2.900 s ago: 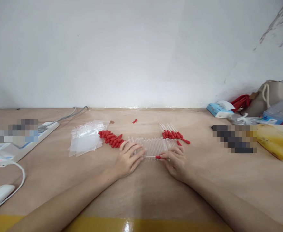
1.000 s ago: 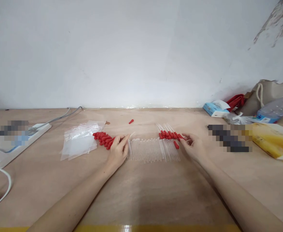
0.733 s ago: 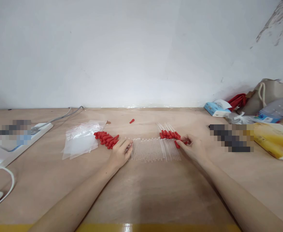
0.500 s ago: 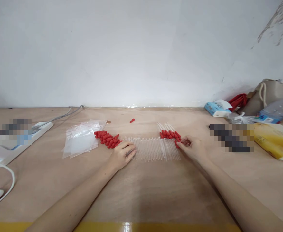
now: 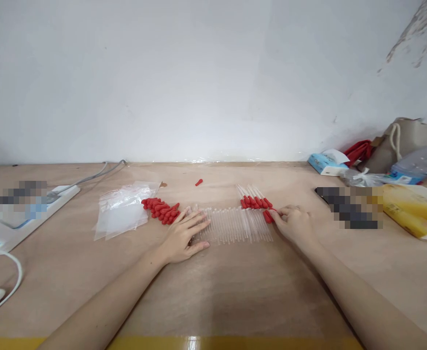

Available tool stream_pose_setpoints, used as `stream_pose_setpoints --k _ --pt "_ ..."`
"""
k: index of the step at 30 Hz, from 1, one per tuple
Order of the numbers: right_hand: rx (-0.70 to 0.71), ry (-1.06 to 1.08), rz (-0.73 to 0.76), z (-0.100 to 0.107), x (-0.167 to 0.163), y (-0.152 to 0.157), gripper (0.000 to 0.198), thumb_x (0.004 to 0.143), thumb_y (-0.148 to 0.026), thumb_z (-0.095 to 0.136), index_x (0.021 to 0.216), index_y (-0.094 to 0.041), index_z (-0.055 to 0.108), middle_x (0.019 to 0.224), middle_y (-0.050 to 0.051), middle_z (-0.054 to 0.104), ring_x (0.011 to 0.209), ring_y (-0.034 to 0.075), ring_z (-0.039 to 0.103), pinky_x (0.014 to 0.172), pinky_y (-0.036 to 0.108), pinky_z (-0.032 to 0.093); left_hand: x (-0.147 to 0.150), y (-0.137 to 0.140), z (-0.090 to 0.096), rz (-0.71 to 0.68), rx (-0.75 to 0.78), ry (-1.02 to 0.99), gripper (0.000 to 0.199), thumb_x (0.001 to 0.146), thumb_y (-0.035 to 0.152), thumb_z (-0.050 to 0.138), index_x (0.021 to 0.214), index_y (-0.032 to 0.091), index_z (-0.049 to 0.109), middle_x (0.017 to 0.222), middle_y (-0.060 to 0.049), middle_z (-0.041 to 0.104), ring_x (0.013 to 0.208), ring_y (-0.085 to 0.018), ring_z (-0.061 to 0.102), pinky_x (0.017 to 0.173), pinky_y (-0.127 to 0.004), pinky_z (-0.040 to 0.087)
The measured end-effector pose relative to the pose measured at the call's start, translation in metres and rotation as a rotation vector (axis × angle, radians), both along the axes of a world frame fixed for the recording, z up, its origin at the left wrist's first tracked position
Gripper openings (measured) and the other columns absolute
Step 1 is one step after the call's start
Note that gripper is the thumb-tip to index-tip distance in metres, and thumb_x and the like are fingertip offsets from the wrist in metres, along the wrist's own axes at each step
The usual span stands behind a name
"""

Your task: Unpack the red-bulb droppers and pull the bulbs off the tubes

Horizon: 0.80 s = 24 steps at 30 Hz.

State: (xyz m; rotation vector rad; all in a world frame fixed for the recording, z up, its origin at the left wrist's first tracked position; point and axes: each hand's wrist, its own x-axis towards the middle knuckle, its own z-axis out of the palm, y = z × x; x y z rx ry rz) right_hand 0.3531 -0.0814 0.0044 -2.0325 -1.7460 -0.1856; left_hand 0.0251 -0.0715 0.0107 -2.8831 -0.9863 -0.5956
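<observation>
My left hand (image 5: 184,236) lies flat over the left end of a row of clear glass dropper tubes (image 5: 231,226), its fingers spread. Just behind and left of it is a pile of red rubber bulbs (image 5: 160,210). My right hand (image 5: 294,223) is at the right end of the row, thumb and fingers pinched at a red rubber bulb (image 5: 267,217); its fingertips partly hide the grip. Behind the tubes lie several droppers (image 5: 255,201) with red bulbs fitted, their glass stems pointing toward the wall.
Clear plastic bags (image 5: 120,209) lie left of the bulb pile. One stray red bulb (image 5: 198,182) sits near the wall. At left is a power strip (image 5: 62,199) with cables. A tissue box (image 5: 328,164), a plastic bottle (image 5: 417,163) and a yellow packet (image 5: 413,211) stand at right.
My left hand has opened from a curled grip and spread flat over the tubes. My right hand's fingers have shifted slightly right, exposing more of the red bulbs beside them.
</observation>
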Motion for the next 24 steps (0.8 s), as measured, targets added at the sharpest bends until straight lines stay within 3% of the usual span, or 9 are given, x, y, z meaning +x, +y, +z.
stream_pose_setpoints --k 3,8,13,17,22,24 --pt "0.065 0.012 0.041 0.004 -0.007 0.004 0.031 0.080 -0.041 0.045 0.069 -0.023 0.067 0.077 0.004 0.066 0.080 0.021 0.054 0.066 0.031 0.026 -0.006 0.003 -0.001 -0.043 -0.079 0.066 0.050 0.083 0.043 0.048 0.129 0.025 0.040 0.133 -0.008 0.043 0.124 -0.023 0.038 0.107 -0.051 0.013" --pt "0.104 0.050 0.141 0.012 -0.026 0.019 0.026 0.080 -0.039 0.046 0.083 -0.025 0.068 0.085 0.003 0.065 0.084 0.020 0.053 0.070 0.031 0.027 -0.014 0.007 0.000 -0.099 -0.092 0.040 0.039 0.088 0.027 0.042 0.126 0.026 0.044 0.129 -0.006 0.048 0.121 -0.019 0.042 0.108 -0.050 0.015" --pt "0.052 0.042 0.079 0.010 -0.042 0.037 0.032 0.081 -0.044 0.043 0.078 -0.024 0.068 0.095 0.005 0.061 0.089 0.022 0.051 0.071 0.034 0.027 -0.016 0.006 0.001 -0.138 -0.065 0.006 0.038 0.087 0.025 0.044 0.124 0.024 0.046 0.125 -0.006 0.052 0.118 -0.018 0.046 0.108 -0.050 0.017" --pt "0.030 0.051 0.057 0.008 -0.048 0.043 0.031 0.082 -0.036 0.042 0.072 -0.022 0.068 0.092 0.006 0.061 0.088 0.022 0.050 0.072 0.035 0.026 -0.016 0.005 -0.002 -0.131 -0.013 -0.056 0.038 0.084 0.028 0.049 0.122 0.023 0.048 0.122 -0.005 0.055 0.118 -0.019 0.045 0.108 -0.049 0.018" --pt "0.170 0.148 -0.009 0.010 -0.052 0.041 0.026 0.082 -0.032 0.044 0.075 -0.019 0.066 0.094 0.008 0.061 0.091 0.023 0.048 0.073 0.036 0.026 -0.015 0.006 -0.005 -0.097 0.064 -0.097 0.037 0.085 0.024 0.048 0.122 0.023 0.048 0.124 -0.005 0.053 0.122 -0.019 0.041 0.106 -0.047 0.025" --pt "0.242 0.202 0.039 0.012 -0.053 0.036 0.023 0.082 -0.031 0.045 0.082 -0.020 0.065 0.093 0.007 0.062 0.090 0.023 0.048 0.073 0.034 0.027 -0.013 0.005 -0.005 -0.067 0.123 -0.126 0.039 0.084 0.022 0.048 0.124 0.022 0.047 0.128 -0.006 0.049 0.125 -0.020 0.036 0.105 -0.047 0.026"
